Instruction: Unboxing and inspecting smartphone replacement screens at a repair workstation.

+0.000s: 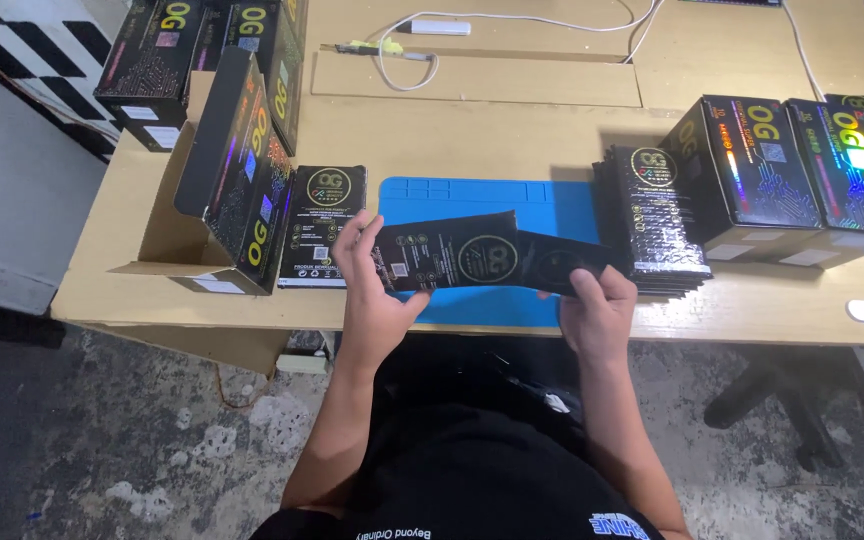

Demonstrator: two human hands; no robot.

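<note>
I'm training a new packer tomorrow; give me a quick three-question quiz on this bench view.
1. True or false: the left hand and right hand hold the same black pack.
2. What lies under the pack? A) a blue mat B) a red tray C) a white towel
3. Fill in: the stack of flat packs lies to the ____ of the mat, on the person's own side.

Key: 1 true; 2 A; 3 right
</note>
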